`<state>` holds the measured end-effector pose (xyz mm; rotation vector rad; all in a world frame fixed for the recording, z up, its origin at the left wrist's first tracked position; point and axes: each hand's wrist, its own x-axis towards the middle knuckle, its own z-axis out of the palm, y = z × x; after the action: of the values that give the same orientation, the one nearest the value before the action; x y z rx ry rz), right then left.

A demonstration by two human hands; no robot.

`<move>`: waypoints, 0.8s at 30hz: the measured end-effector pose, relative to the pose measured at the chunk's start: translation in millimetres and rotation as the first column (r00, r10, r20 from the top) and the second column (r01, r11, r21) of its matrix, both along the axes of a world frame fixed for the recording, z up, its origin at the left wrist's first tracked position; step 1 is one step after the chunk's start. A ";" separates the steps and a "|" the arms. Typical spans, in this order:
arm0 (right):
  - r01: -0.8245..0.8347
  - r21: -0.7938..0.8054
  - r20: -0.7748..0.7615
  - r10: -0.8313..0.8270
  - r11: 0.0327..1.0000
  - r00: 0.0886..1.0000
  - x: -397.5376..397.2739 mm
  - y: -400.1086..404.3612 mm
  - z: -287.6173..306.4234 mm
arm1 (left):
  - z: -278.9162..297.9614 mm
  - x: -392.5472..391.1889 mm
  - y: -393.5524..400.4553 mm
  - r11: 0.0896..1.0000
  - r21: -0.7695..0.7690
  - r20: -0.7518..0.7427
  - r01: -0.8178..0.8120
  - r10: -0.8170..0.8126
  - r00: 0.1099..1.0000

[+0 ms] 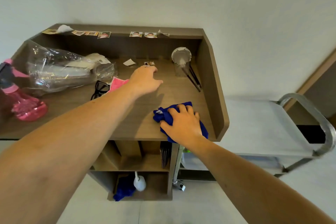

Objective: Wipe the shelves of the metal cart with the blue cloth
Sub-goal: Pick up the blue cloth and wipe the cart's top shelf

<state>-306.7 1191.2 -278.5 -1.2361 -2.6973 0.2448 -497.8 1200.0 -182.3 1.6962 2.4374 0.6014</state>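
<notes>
blue cloth [164, 116] partly hidden, metal cart [309, 114] perhaps blurred

wood-grain desk, soft cloth, shiny plastic, brushed metal

the desk top [138, 114] shows a matt brown wood-grain finish, smooth under the light; the blue cloth [163, 116] looks soft and napped, bunched in folds under the right hand [183, 123]. the clear bag [63, 71] is thin crinkled plastic with glossy highlights — the pink spray bottle [27, 109] is translucent, shiny plastic too. the small photos [136, 34] along the back rim are paper, some curling. the clear cup [181, 63] looks like ribbed plastic. the metal cart [323, 123] has a polished tubular handle and a pale, dull-sheened shelf — smooth metal.
</notes>
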 end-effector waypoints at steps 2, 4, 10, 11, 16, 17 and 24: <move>0.009 0.046 -0.022 -0.008 0.999 1.000 -2.4 -2.2 0.8 | 2.2 -1.1 0.3 1.000 0.001 -0.003 0.002 -0.002 1.000; 0.013 0.057 -0.024 -0.012 0.998 1.000 -4.9 -2.0 3.0 | 5.8 -2.4 0.6 1.000 0.007 -0.006 0.004 -0.004 1.000; -0.022 0.165 -0.027 0.027 0.986 0.999 -9.6 4.2 24.3 | 29.4 0.0 3.5 0.998 0.052 -0.007 0.030 -0.030 1.000; -0.023 0.191 -0.046 0.032 0.981 0.998 -11.6 6.3 32.5 | 36.7 -0.2 4.8 0.997 0.061 -0.023 0.041 -0.040 0.999; 0.025 0.331 -0.135 0.021 0.943 0.991 -21.4 19.5 90.7 | 81.2 -4.7 11.4 0.984 0.161 -0.061 0.076 -0.067 0.996; 0.038 0.353 -0.142 0.013 0.935 0.990 -21.2 21.6 101.8 | 89.2 -4.9 12.2 0.979 0.180 -0.064 0.091 -0.080 0.995; 0.210 0.474 -0.192 -0.132 0.855 0.972 17.3 37.6 145.3 | 113.8 21.3 25.2 0.950 0.251 -0.070 0.186 -0.174 0.982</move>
<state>-289.4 1228.8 -133.2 -1.2202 -2.2878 -0.3415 -476.5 1225.2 -68.5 2.0237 2.2800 0.8935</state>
